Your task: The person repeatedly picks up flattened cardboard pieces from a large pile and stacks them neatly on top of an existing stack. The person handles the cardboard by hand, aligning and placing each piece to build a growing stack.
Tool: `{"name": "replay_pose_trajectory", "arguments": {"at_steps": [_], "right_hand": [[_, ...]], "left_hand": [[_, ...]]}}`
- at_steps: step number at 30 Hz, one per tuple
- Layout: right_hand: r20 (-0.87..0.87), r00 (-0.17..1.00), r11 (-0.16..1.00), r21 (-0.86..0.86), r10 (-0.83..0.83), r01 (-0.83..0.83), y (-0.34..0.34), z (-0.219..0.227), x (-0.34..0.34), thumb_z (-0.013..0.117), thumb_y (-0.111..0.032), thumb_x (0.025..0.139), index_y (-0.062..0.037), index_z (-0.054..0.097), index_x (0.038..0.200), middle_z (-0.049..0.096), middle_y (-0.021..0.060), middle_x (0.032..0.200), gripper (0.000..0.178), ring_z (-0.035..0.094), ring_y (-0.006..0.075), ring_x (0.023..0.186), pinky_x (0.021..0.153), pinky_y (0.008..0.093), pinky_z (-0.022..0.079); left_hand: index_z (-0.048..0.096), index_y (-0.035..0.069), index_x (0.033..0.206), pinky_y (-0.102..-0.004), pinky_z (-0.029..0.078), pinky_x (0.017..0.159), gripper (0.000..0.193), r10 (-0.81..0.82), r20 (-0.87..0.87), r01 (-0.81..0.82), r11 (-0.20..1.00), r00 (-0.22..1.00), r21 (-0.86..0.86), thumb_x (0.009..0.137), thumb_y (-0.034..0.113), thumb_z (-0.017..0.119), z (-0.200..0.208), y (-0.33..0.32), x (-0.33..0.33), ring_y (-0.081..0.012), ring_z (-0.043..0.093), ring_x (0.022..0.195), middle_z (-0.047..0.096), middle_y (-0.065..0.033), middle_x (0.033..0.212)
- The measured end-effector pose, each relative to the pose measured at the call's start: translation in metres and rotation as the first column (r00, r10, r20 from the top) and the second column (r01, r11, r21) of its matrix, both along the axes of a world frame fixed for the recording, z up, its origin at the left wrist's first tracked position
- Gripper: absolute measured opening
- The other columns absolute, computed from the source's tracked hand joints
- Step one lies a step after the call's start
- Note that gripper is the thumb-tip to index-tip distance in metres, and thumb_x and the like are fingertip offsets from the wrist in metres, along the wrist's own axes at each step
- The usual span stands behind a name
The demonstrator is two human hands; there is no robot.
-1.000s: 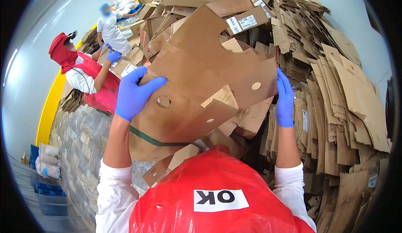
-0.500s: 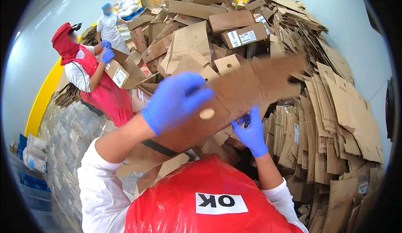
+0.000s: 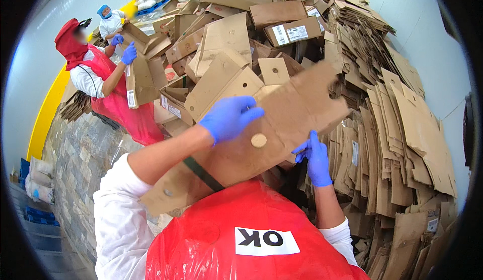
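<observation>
A long brown cardboard box (image 3: 282,114), folded nearly flat, lies slantwise in front of my red apron. It has a round hole near its middle and a dark strap (image 3: 204,174) across its left part. My blue-gloved left hand (image 3: 229,119) is closed at its upper edge, the fingers bent toward the right. At the lower right edge my right hand (image 3: 316,161), also gloved, pinches the cardboard with its index finger stretched along it; some of the fingertips are hidden behind the board.
A tall heap of loose boxes (image 3: 226,43) rises ahead. Stacks of flattened cardboard (image 3: 422,134) line the right wall. On the left a co-worker in a red apron (image 3: 118,96) holds an opened box (image 3: 138,81); another person in white (image 3: 109,24) stands behind. White sacks (image 3: 40,179) lie at far left.
The cardboard has swung slightly, its right end lower and nearer. My left hand has shifted right and down a little, my right hand slightly right. The co-worker's box has turned more upright.
</observation>
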State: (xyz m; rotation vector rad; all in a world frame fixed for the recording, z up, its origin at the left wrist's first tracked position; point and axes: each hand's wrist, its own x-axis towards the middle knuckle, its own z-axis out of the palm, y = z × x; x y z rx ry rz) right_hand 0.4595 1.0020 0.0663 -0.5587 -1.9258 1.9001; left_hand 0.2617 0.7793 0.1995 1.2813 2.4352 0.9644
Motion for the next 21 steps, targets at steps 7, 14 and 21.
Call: {"name": "replay_pose_trajectory", "arguments": {"at_steps": [7,14,21], "right_hand": [[0.057,0.993,0.994,-0.042,-0.1,0.103,-0.028,0.025,-0.004,0.067,-0.026,0.101,0.001,0.07,0.082,0.071,0.0075,0.075,0.033,0.057,0.0105,0.052,0.053,0.0254,0.049],[0.133,0.948,0.944,-0.121,-0.291,0.306,-0.031,0.026,-0.019,0.074,-0.017,0.096,-0.0058,0.057,0.079,0.064,0.0054,0.066,0.027,0.057,0.0102,0.051,0.045,0.0223,0.044],[-0.128,0.939,0.947,-0.015,-0.32,0.321,-0.038,0.033,-0.043,0.067,-0.008,0.1,-0.0019,0.061,0.091,0.068,0.0056,0.083,0.012,0.061,0.0095,0.065,0.058,0.0237,0.05]], "left_hand": [[0.068,0.002,0.115,-0.0413,0.052,0.088,0.044,0.181,-0.298,-0.078,0.942,0.937,0.327,0.098,0.043,0.065,-0.148,0.038,-0.005,-0.0319,0.067,0.095,0.069,-0.0187,0.106],[0.056,0.004,0.143,-0.0404,0.049,0.103,0.061,-0.174,0.688,0.249,0.969,0.704,-0.009,0.101,0.048,0.059,-0.176,-0.024,0.052,-0.0344,0.065,0.119,0.067,-0.022,0.13],[0.062,0.004,0.135,-0.0468,0.055,0.078,0.05,-0.182,0.256,0.196,0.98,0.949,-0.03,0.099,0.039,0.06,-0.142,-0.031,0.043,-0.043,0.07,0.085,0.071,-0.0259,0.094]]}}
